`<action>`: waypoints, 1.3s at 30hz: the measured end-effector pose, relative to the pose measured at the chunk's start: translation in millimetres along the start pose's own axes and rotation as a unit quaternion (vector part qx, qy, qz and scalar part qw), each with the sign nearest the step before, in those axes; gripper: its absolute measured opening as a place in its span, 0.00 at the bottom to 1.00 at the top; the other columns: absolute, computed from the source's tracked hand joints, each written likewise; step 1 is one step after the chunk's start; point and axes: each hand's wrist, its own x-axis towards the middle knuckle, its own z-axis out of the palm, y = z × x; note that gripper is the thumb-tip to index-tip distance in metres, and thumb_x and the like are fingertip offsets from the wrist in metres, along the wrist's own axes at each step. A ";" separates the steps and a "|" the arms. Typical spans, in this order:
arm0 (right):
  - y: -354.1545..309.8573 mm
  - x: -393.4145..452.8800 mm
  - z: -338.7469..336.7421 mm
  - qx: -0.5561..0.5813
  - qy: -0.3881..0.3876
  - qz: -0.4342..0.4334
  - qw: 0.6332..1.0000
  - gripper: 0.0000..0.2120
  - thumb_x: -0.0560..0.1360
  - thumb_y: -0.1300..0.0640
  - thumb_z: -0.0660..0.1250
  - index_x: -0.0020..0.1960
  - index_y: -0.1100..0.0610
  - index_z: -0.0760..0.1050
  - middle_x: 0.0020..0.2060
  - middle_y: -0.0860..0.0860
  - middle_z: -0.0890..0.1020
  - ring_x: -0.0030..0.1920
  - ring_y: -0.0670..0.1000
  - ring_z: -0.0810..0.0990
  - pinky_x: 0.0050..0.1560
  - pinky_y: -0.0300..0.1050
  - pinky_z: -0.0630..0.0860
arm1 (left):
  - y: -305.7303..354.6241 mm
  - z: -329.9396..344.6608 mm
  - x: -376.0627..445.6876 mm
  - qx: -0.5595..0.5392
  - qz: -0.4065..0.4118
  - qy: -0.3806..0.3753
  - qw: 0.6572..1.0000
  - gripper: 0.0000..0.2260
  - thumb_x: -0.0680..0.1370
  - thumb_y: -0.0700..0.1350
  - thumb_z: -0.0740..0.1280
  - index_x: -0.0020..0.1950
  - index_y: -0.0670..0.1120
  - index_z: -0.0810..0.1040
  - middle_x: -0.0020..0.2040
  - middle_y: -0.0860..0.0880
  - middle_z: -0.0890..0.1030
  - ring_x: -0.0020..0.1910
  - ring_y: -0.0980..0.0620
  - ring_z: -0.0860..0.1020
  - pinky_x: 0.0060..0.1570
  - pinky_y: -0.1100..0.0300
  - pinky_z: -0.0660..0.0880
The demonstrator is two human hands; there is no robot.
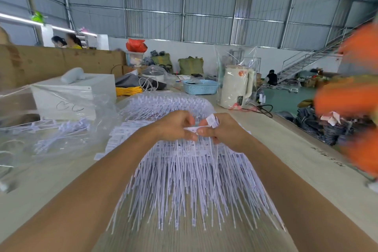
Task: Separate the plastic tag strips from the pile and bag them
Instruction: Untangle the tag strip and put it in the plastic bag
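A pile [184,174] of white plastic tag strips fans out across the middle of the table [286,149], thin tails pointing toward the camera and flat label ends bunched at the far side. Both hands meet over its far part. The left hand [173,127] and the right hand [225,129] are close together, fingertips nearly touching, and they pinch between them a small tag strip [211,121] whose white label end sticks up above the right fingers.

To the left of the pile lies a clear bag [55,139], crumpled on the table, with more white strips showing through it. Behind the bag stands a white box [67,96]. Farther back on the table are a yellow cable coil [127,90], a blue basket [201,87] and a cream kettle [236,86] wrapped in clear plastic. An orange blur [351,96] fills the right edge; what it is cannot be told.
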 end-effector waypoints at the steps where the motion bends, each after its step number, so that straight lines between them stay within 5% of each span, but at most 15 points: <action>1: 0.7 -0.1 -0.2 -0.001 -0.007 0.004 1.000 0.03 0.72 0.66 0.70 0.44 0.66 0.77 0.23 0.47 0.69 0.23 0.45 0.65 0.23 0.35 0.64 | -0.6 -0.9 0.0 0.011 0.001 -0.006 1.000 0.09 0.73 0.43 0.72 0.51 0.42 0.77 0.46 0.42 0.81 0.43 0.49 0.79 0.48 0.54 0.76; 3: 2.0 0.6 0.6 -0.008 -0.022 0.018 1.000 0.07 0.73 0.65 0.69 0.47 0.70 0.78 0.20 0.44 0.66 0.21 0.43 0.62 0.24 0.35 0.62 | -2.8 -1.2 1.1 0.029 0.000 -0.013 0.999 0.04 0.76 0.44 0.69 0.45 0.44 0.78 0.38 0.47 0.81 0.35 0.55 0.78 0.42 0.60 0.74; 5: 1.0 0.5 1.8 -0.027 -0.033 0.013 0.999 0.02 0.74 0.64 0.69 0.43 0.62 0.79 0.19 0.42 0.68 0.21 0.42 0.62 0.25 0.35 0.62 | -4.8 -0.5 1.2 0.015 -0.015 -0.026 0.999 0.04 0.77 0.45 0.67 0.44 0.45 0.76 0.34 0.50 0.80 0.34 0.56 0.77 0.41 0.60 0.73; 8: -1.3 1.9 3.3 -0.088 -0.049 0.000 0.995 0.10 0.73 0.61 0.70 0.35 0.53 0.76 0.20 0.43 0.69 0.22 0.44 0.65 0.25 0.37 0.63 | -7.5 -0.3 1.0 -0.012 -0.039 -0.003 0.999 0.09 0.78 0.46 0.66 0.44 0.40 0.79 0.32 0.47 0.78 0.33 0.52 0.75 0.41 0.60 0.71; 11: -0.9 6.4 7.1 -0.174 -0.040 -0.027 0.984 0.12 0.72 0.60 0.72 0.33 0.62 0.74 0.26 0.54 0.72 0.29 0.50 0.68 0.32 0.42 0.65 | -9.1 0.6 1.9 0.017 -0.061 0.017 0.998 0.15 0.78 0.48 0.66 0.35 0.42 0.79 0.29 0.48 0.75 0.26 0.57 0.71 0.30 0.69 0.67; 13: 0.6 8.6 11.7 -0.236 -0.009 -0.062 0.970 0.11 0.71 0.60 0.73 0.40 0.69 0.77 0.34 0.62 0.78 0.36 0.52 0.73 0.38 0.45 0.68 | -9.6 2.0 2.1 0.013 -0.074 0.020 0.997 0.16 0.79 0.48 0.65 0.32 0.46 0.76 0.28 0.51 0.74 0.23 0.63 0.70 0.23 0.72 0.64; 17: 4.2 2.6 21.6 -0.307 0.061 -0.173 0.934 0.02 0.68 0.70 0.70 0.39 0.69 0.77 0.36 0.60 0.78 0.38 0.59 0.78 0.38 0.48 0.69 | -10.2 1.3 0.8 -0.063 -0.086 0.001 0.994 0.12 0.79 0.43 0.64 0.45 0.35 0.81 0.37 0.43 0.76 0.33 0.55 0.73 0.38 0.65 0.70; 24: -0.9 -19.3 28.0 -0.436 0.100 -0.298 0.843 0.14 0.55 0.77 0.68 0.39 0.67 0.76 0.36 0.62 0.77 0.34 0.59 0.77 0.32 0.41 0.63 | -11.2 -2.7 3.3 -0.113 -0.084 -0.037 0.989 0.25 0.78 0.37 0.63 0.19 0.48 0.74 0.25 0.49 0.67 0.29 0.52 0.61 0.36 0.57 0.56; 26: -4.9 -26.8 30.4 -0.407 0.133 -0.317 0.846 0.14 0.53 0.78 0.68 0.37 0.68 0.75 0.34 0.62 0.77 0.32 0.60 0.78 0.31 0.39 0.64 | -8.2 -7.1 2.3 -0.093 -0.087 -0.045 0.991 0.25 0.79 0.38 0.62 0.20 0.48 0.74 0.24 0.50 0.67 0.27 0.53 0.62 0.33 0.59 0.58; 28: -13.9 -31.5 29.5 -0.305 0.189 -0.305 0.882 0.10 0.59 0.75 0.68 0.37 0.64 0.75 0.34 0.59 0.78 0.33 0.58 0.80 0.33 0.42 0.73 | -13.1 -13.8 0.9 -0.027 -0.101 -0.014 0.994 0.18 0.80 0.41 0.62 0.31 0.44 0.80 0.28 0.47 0.71 0.27 0.53 0.65 0.30 0.63 0.63; 30: -25.0 -27.1 19.5 -0.211 0.232 -0.234 0.920 0.14 0.67 0.69 0.69 0.33 0.52 0.71 0.29 0.48 0.75 0.30 0.40 0.75 0.31 0.31 0.70 | -19.8 -14.8 0.6 -0.036 -0.105 0.016 0.994 0.13 0.79 0.42 0.63 0.41 0.37 0.81 0.32 0.45 0.74 0.30 0.52 0.69 0.34 0.63 0.67; 33: -33.2 -14.8 5.7 -0.041 0.162 -0.097 0.981 0.16 0.73 0.64 0.69 0.31 0.53 0.69 0.22 0.42 0.68 0.23 0.40 0.66 0.26 0.32 0.64 | -16.9 -3.6 4.9 -0.055 -0.082 0.028 0.995 0.11 0.78 0.44 0.66 0.43 0.39 0.83 0.32 0.48 0.80 0.34 0.55 0.77 0.42 0.61 0.73; 36: -24.7 -2.4 1.4 0.125 0.155 -0.036 0.979 0.14 0.74 0.65 0.67 0.32 0.56 0.69 0.19 0.42 0.68 0.21 0.42 0.65 0.21 0.34 0.63 | -11.8 4.9 11.2 0.043 -0.069 0.040 0.996 0.11 0.76 0.49 0.68 0.53 0.44 0.83 0.52 0.46 0.83 0.51 0.53 0.79 0.48 0.65 0.71; 39: -20.3 3.2 3.4 0.184 0.176 -0.019 0.967 0.13 0.75 0.66 0.66 0.33 0.58 0.70 0.19 0.44 0.70 0.20 0.42 0.66 0.21 0.34 0.64 | -1.6 11.1 10.7 -0.076 -0.021 0.111 0.991 0.17 0.78 0.55 0.63 0.55 0.43 0.81 0.56 0.36 0.79 0.47 0.51 0.80 0.49 0.61 0.74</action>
